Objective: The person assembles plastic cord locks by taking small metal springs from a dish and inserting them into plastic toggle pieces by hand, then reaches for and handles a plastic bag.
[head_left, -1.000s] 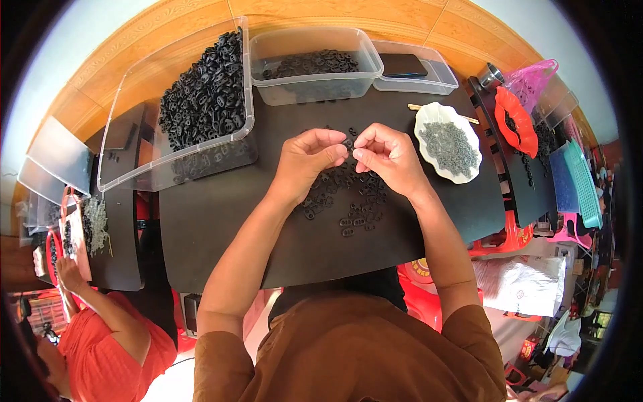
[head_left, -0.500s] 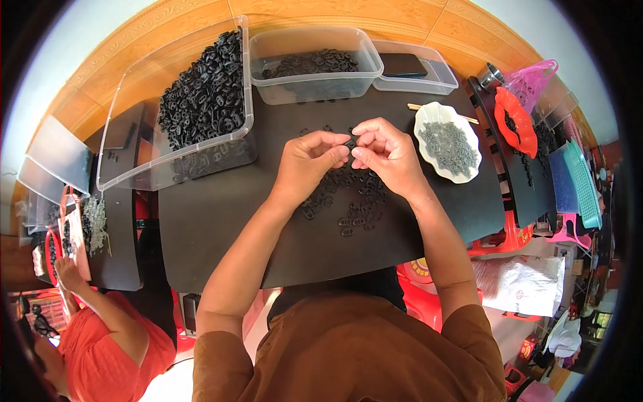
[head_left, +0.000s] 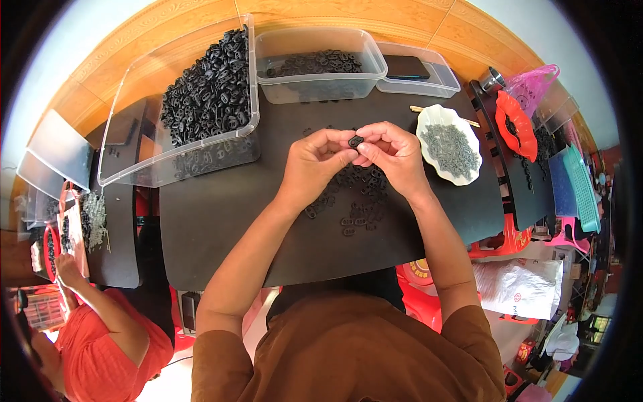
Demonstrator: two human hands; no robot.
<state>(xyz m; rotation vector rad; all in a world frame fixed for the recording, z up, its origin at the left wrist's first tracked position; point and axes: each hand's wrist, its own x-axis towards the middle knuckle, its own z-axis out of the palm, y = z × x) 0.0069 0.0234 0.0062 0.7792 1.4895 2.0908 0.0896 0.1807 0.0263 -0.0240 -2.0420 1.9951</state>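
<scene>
Head view, observed from beside the dark table [head_left: 221, 231]: one small black oval piece [head_left: 355, 142] is held above the tabletop, between the two hands and directly between their fingertips. The left hand [head_left: 309, 169] has thumb and forefinger narrowed to a pinch at its left end; the right hand [head_left: 402, 167] pinches it from the right. Neither hand is clearly nearer; both appear to touch it. Its long axis seems to run roughly crosswise, though the fingertips cover too much of it to be certain. Loose black pieces [head_left: 370, 182] lie under and just nearer the person than the hands, towards the table's near edge. A white scalloped dish [head_left: 462, 178] of small greyish parts [head_left: 450, 149] stands by the right edge, beyond the right hand. A large clear bin [head_left: 254, 80], heaped with black pieces, occupies the far left corner.
</scene>
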